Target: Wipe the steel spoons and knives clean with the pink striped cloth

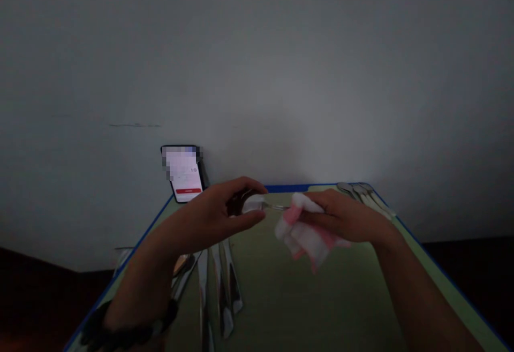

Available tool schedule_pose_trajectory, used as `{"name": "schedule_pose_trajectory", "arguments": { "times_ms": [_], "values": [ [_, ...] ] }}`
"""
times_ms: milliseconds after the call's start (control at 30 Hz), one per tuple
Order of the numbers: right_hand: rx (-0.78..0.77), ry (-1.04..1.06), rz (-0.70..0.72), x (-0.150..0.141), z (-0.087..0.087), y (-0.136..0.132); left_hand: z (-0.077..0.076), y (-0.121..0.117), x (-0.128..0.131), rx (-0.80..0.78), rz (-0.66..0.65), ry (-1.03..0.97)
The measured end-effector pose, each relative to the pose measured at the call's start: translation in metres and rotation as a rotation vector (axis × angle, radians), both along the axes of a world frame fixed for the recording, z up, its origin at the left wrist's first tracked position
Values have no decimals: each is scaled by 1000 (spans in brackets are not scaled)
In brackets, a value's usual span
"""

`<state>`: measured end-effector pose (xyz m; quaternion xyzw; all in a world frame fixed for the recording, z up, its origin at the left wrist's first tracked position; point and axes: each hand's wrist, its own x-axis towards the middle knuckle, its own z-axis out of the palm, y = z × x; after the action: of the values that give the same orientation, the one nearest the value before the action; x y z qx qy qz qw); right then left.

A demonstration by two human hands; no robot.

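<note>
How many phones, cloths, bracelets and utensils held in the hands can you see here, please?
Phone: 1
Cloth: 1
Bracelet: 1
Utensil in the hands: 1
Total: 4

Long silver metal cutlery (221, 290) lies lower left of centre on the flat green tabletop (313, 304), a rectangular black-rimmed phone (186, 173) behind; slim silver metal utensils (364, 196) lie centre right.

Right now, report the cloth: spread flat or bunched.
Bunched: the cloth is crumpled in the right hand, its loose end hanging below.
</note>
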<state>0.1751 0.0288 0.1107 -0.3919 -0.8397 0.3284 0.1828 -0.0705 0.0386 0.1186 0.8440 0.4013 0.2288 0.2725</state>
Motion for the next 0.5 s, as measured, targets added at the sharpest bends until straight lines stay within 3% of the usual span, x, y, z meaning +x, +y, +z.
{"name": "schedule_pose_trajectory", "arguments": {
  "times_ms": [167, 267, 400, 500],
  "values": [
    [4, -6, -14, 8, 0, 2, 2, 0, -6, -170, 3, -110],
    [-74, 11, -69, 11, -4, 3, 3, 1, -7, -203, -27, -130],
    [-182, 240, -171, 8, -9, 3, 1, 1, -2, -211, -97, -149],
    [-137, 375, -181, -4, -12, 0, -1, 0, 7, -188, -125, -122]
  ]
}}
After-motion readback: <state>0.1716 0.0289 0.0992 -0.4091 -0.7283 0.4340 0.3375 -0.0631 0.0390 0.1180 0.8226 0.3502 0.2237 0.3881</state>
